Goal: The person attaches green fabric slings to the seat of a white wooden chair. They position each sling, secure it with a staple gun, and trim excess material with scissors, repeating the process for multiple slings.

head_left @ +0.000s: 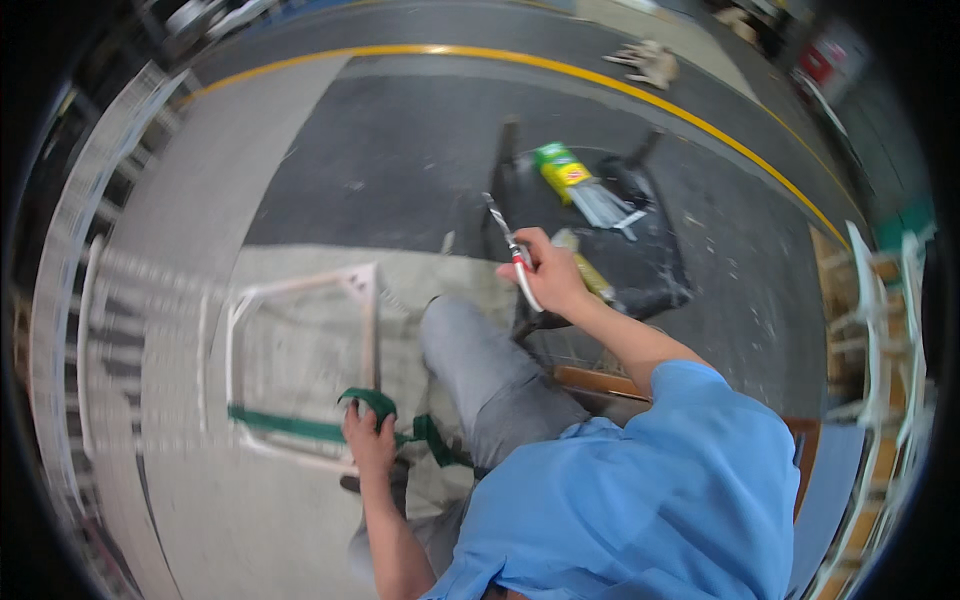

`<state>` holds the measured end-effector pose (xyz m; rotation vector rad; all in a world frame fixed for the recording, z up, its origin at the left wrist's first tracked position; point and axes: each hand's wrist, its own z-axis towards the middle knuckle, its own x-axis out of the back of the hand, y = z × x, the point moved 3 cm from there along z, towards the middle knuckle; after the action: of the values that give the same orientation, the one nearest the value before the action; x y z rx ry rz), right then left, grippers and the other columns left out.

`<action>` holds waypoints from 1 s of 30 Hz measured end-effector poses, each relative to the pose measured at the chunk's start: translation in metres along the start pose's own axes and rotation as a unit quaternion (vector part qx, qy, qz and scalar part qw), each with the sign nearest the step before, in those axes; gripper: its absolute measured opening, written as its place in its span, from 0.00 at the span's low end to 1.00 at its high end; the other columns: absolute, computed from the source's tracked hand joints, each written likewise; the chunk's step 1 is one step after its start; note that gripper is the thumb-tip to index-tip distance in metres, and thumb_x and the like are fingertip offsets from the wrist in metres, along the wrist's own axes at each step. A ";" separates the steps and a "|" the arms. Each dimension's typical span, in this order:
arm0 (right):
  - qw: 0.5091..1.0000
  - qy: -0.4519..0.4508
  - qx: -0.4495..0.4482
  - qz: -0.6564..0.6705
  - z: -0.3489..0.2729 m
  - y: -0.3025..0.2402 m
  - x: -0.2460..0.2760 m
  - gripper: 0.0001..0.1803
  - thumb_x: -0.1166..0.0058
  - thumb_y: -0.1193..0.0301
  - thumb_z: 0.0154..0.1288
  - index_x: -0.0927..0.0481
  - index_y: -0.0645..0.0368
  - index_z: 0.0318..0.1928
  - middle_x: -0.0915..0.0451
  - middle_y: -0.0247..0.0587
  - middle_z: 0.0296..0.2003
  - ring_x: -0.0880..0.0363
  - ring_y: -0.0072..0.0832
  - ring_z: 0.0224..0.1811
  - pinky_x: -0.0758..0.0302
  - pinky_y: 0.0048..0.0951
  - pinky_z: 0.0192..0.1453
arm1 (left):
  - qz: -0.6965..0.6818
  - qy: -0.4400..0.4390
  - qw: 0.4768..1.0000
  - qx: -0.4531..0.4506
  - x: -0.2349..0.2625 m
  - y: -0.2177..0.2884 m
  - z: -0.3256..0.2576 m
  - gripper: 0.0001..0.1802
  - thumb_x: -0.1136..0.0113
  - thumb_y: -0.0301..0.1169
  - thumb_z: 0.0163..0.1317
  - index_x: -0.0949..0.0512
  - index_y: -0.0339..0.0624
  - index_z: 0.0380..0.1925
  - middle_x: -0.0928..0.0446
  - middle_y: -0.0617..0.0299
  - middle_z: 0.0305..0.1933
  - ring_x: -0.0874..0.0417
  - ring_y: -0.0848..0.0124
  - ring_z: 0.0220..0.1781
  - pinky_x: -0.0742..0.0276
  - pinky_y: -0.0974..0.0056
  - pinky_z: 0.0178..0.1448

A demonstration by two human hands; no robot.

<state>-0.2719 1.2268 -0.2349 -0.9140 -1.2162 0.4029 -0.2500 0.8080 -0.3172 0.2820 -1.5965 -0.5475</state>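
My right hand (549,270) is closed round a slim hand tool (511,239) with a silver metal end and a red-and-white handle; its exact kind does not show. The metal end points up and away, left of a dark, worn chair or stool. My left hand (370,440) is curled on dark green webbing (290,424) at the right side of a pale rectangular frame (368,325). A taut strip of the webbing runs across the frame near its closer end. A loop rises over my left fingers, and a loose length (432,440) hangs toward my leg.
The dark stool (655,270) holds a green-and-yellow packet (562,170) with grey strips (605,207) and a yellowish packet (590,270). White rack-like frames (95,250) line the left; more pale frames (880,340) stand at right. A pale bundle (650,63) lies beyond the yellow floor line.
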 end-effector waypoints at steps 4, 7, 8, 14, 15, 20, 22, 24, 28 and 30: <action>0.949 0.205 -0.193 -0.140 -0.042 0.083 0.099 0.36 0.27 0.47 0.58 0.25 0.54 0.59 0.13 0.51 0.40 0.12 0.51 0.44 0.19 0.45 0.49 | 0.105 -0.131 0.986 0.025 -0.030 -0.021 0.022 0.19 0.30 0.42 0.59 0.16 0.35 0.40 0.21 0.42 0.55 0.20 0.45 0.57 0.33 0.41 0.70; 0.913 0.255 -0.224 -0.228 -0.058 0.138 0.135 0.30 0.35 0.53 0.66 0.24 0.55 0.61 0.14 0.57 0.47 0.15 0.56 0.52 0.21 0.51 0.55 | 0.132 -0.092 0.987 0.006 -0.041 -0.020 0.026 0.19 0.32 0.43 0.59 0.15 0.38 0.39 0.17 0.45 0.46 0.18 0.46 0.54 0.30 0.42 0.65; 0.901 0.259 -0.228 -0.263 -0.057 0.152 0.138 0.27 0.39 0.55 0.69 0.24 0.57 0.60 0.14 0.58 0.47 0.15 0.56 0.52 0.21 0.53 0.56 | 0.142 -0.100 0.984 0.037 -0.041 -0.023 0.020 0.18 0.32 0.44 0.59 0.14 0.39 0.39 0.16 0.46 0.43 0.17 0.47 0.53 0.29 0.42 0.63; 0.882 0.091 -0.258 -0.383 -0.039 0.187 0.133 0.22 0.42 0.54 0.71 0.16 0.58 0.54 0.20 0.60 0.52 0.20 0.58 0.55 0.22 0.53 0.58 | 0.144 -0.074 0.983 0.088 -0.041 -0.027 -0.020 0.16 0.32 0.42 0.57 0.11 0.40 0.35 0.15 0.48 0.38 0.15 0.51 0.50 0.27 0.46 0.60; 0.898 0.118 -0.213 -0.366 -0.038 0.182 0.129 0.22 0.42 0.56 0.71 0.16 0.57 0.56 0.21 0.59 0.54 0.19 0.57 0.55 0.23 0.52 0.59 | 0.148 -0.046 0.984 0.092 -0.038 -0.026 -0.031 0.16 0.32 0.42 0.56 0.11 0.40 0.34 0.15 0.48 0.38 0.15 0.51 0.50 0.27 0.46 0.60; 0.936 0.149 -0.094 -0.306 -0.022 0.160 0.109 0.22 0.38 0.63 0.70 0.18 0.57 0.60 0.24 0.56 0.58 0.21 0.54 0.57 0.25 0.48 0.63 | 0.155 -0.093 0.975 0.127 -0.035 -0.026 -0.091 0.15 0.32 0.41 0.56 0.11 0.40 0.32 0.16 0.47 0.39 0.15 0.51 0.50 0.28 0.47 0.62; 0.940 0.139 -0.068 -0.304 -0.011 0.149 0.096 0.22 0.37 0.65 0.69 0.19 0.58 0.61 0.25 0.56 0.58 0.23 0.53 0.60 0.27 0.46 0.66 | 0.162 -0.067 0.977 0.119 -0.036 -0.026 -0.113 0.15 0.33 0.41 0.56 0.10 0.40 0.33 0.16 0.47 0.41 0.15 0.52 0.52 0.31 0.47 0.70; 0.956 0.128 0.011 -0.265 0.001 0.130 0.079 0.21 0.37 0.66 0.69 0.19 0.60 0.59 0.25 0.57 0.58 0.25 0.52 0.63 0.28 0.45 0.68 | 0.175 -0.123 0.968 0.133 -0.039 -0.028 -0.133 0.16 0.32 0.43 0.56 0.10 0.41 0.34 0.15 0.48 0.41 0.15 0.55 0.53 0.33 0.46 0.74; 0.978 0.076 0.103 -0.165 0.026 0.077 0.042 0.19 0.36 0.69 0.67 0.18 0.60 0.57 0.22 0.53 0.55 0.22 0.49 0.59 0.26 0.41 0.65 | 0.113 -0.219 0.954 0.172 -0.032 -0.031 -0.163 0.18 0.35 0.43 0.59 0.11 0.46 0.43 0.15 0.49 0.50 0.16 0.57 0.59 0.38 0.45 0.79; 0.984 0.036 0.123 -0.122 0.033 0.040 0.022 0.18 0.37 0.71 0.67 0.18 0.60 0.56 0.20 0.51 0.52 0.20 0.47 0.55 0.24 0.39 0.61 | 0.058 -0.225 0.954 0.192 -0.018 -0.027 -0.163 0.22 0.33 0.49 0.59 0.11 0.43 0.42 0.13 0.50 0.46 0.14 0.52 0.54 0.26 0.48 0.68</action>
<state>-0.2871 1.2788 -0.2499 -0.5553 -1.1660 0.3110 -0.0912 0.7645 -0.3428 0.3683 -2.1507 -0.2093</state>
